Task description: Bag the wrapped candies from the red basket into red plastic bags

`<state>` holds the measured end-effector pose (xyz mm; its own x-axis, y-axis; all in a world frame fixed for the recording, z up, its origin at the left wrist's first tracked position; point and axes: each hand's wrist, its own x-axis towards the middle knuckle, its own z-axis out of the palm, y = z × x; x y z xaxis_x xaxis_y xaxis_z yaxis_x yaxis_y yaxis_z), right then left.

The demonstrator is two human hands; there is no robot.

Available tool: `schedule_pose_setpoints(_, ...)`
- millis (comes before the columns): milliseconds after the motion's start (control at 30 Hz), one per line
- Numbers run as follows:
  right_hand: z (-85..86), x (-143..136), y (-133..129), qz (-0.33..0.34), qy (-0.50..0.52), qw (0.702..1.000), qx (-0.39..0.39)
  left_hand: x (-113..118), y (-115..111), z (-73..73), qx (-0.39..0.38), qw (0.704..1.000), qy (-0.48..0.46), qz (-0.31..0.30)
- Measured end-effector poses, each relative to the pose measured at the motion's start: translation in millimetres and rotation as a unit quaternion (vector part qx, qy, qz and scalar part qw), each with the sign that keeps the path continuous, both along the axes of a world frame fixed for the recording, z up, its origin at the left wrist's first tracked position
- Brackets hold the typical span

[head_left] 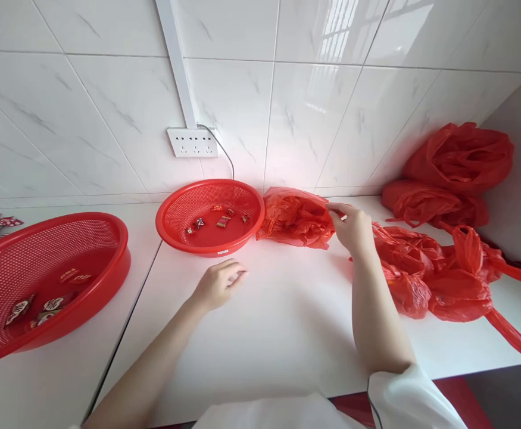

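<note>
On counter: right hand (353, 229) pinching red bag (293, 217); no legible writing.

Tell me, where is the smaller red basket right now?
The smaller red basket sits mid-table against the tiled wall, below the socket, with a crumpled red bag touching its right.

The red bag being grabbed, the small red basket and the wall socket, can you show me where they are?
red bag (293, 217): head view, on its crumpled middle.
small red basket (173, 229): head view, on its left rim.
wall socket (192, 142): head view, on its white face.
</note>
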<state>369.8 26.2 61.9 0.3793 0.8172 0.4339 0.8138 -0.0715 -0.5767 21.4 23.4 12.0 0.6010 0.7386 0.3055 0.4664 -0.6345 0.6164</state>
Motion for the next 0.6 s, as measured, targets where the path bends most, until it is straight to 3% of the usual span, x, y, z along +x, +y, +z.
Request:
schedule_pose_setpoints(67,5.8,2,-3,0.027,0.045,0.998,0.023,37,3,11.9,0.055,0.997,-0.007,-0.059)
schedule_pose_setpoints(167,11.2,-2,-9,0.074,0.085,0.993,0.024,97,18,21.1,0.096,0.992,-0.043,-0.077)
schedule_pose_setpoints(233,15.3,-6,-14,0.101,0.098,0.990,0.026,137,34,19.0,0.079,0.992,-0.070,-0.067)
schedule_pose_setpoints(333,22.9,-12,-21,0.128,0.076,0.989,0.003,182,60,8.3,0.019,0.993,-0.116,-0.004)
schedule_pose_setpoints(400,26.9,-17,-25,0.090,0.018,0.996,0.003,199,77,1.4,-0.037,0.990,-0.139,0.011)
schedule_pose_setpoints(500,28.6,-27,-28,-0.038,-0.078,0.993,0.081,207,97,-2.4,-0.092,0.984,-0.152,0.010)
schedule_pose_setpoints(533,27.8,-30,-28,-0.044,-0.083,0.990,0.101,206,102,-1.5,-0.098,0.983,-0.154,0.013)
schedule_pose_setpoints(600,23.7,-36,-27,0.043,-0.052,0.995,0.080,203,108,2.9,-0.115,0.977,-0.179,0.021)
